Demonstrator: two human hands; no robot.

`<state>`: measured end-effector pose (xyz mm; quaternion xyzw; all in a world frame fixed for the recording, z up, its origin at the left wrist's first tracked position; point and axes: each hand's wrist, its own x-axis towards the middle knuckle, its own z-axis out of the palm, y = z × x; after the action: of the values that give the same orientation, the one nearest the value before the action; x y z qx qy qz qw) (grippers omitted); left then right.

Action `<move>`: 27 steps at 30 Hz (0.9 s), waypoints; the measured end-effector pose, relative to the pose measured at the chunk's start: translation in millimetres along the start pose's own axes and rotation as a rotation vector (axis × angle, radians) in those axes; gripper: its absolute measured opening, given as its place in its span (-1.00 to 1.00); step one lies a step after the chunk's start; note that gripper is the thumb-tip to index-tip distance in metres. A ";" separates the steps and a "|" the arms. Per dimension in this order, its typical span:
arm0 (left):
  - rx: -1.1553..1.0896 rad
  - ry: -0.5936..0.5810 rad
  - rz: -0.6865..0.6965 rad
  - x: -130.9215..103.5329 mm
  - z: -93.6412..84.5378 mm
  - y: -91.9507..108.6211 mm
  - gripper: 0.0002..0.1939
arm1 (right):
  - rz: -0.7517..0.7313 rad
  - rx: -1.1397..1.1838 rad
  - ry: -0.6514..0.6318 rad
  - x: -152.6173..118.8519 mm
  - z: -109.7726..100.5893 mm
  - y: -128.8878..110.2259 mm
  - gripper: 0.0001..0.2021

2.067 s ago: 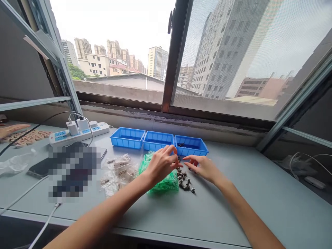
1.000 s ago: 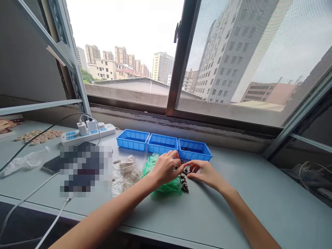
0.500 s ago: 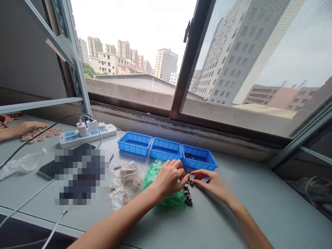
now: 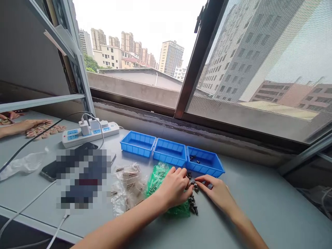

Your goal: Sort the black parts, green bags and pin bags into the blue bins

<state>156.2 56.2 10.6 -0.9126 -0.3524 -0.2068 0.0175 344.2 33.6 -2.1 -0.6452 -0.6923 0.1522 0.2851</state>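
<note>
Small dark screw-like pieces (image 4: 193,204) lie in a loose pile on the grey table, against the right side of a green plastic bag (image 4: 157,177). My left hand (image 4: 174,186) rests over the bag's right part with fingers curled and thumb pressed in at the pile; what it grips is hidden. From the right, my right hand (image 4: 217,192) reaches to the pile with thumb and forefinger pinched at one of the small dark pieces. Behind the hands, the right blue bin (image 4: 207,169) holds a few dark pieces.
Two more blue bins, the middle bin (image 4: 169,160) and the left bin (image 4: 137,151), stand in line below the window. Clear bags of thin pins (image 4: 129,186), a phone (image 4: 49,169) and a power strip (image 4: 90,134) are leftward. Another person's hand (image 4: 33,124) touches wooden pieces (image 4: 55,128).
The view has shifted slightly, so things sit a little further right. Both hands stay at the pile; the right thumb and forefinger have drawn closer together.
</note>
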 end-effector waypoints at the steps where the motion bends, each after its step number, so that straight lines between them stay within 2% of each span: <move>1: 0.003 -0.012 -0.004 0.6 -2.2 0.1 -0.75 | 0.004 0.000 0.032 -0.5 0.2 -1.9 -0.76; 4: 0.008 -0.050 -0.002 2.8 -9.6 -1.6 -0.72 | 0.025 0.035 0.107 -1.4 -0.2 -8.8 -0.73; 7: -0.005 -0.088 0.020 6.5 -17.7 -6.9 -0.68 | 0.032 0.177 0.149 -0.4 -3.3 -17.5 -0.69; 12: -0.057 -0.092 0.035 17.7 -32.9 -17.9 -0.81 | 0.011 0.395 0.110 9.5 -12.9 -35.5 -0.69; 18: -0.109 -0.007 0.016 23.8 -39.1 -27.6 -0.83 | 0.042 0.642 0.032 26.3 -10.0 -46.9 -0.60; 22: -0.115 0.067 -0.029 16.2 -34.6 -34.2 -0.75 | 0.148 0.782 -0.005 20.6 2.0 -45.4 -0.58; 27: -0.084 0.173 0.115 12.7 -33.0 -38.2 -0.72 | 0.240 0.870 -0.029 9.2 5.5 -45.9 -0.56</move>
<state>127.7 87.1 41.4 -0.9100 -0.2874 -0.2982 0.0214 303.9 37.9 21.9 -0.5388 -0.4880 0.4703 0.5003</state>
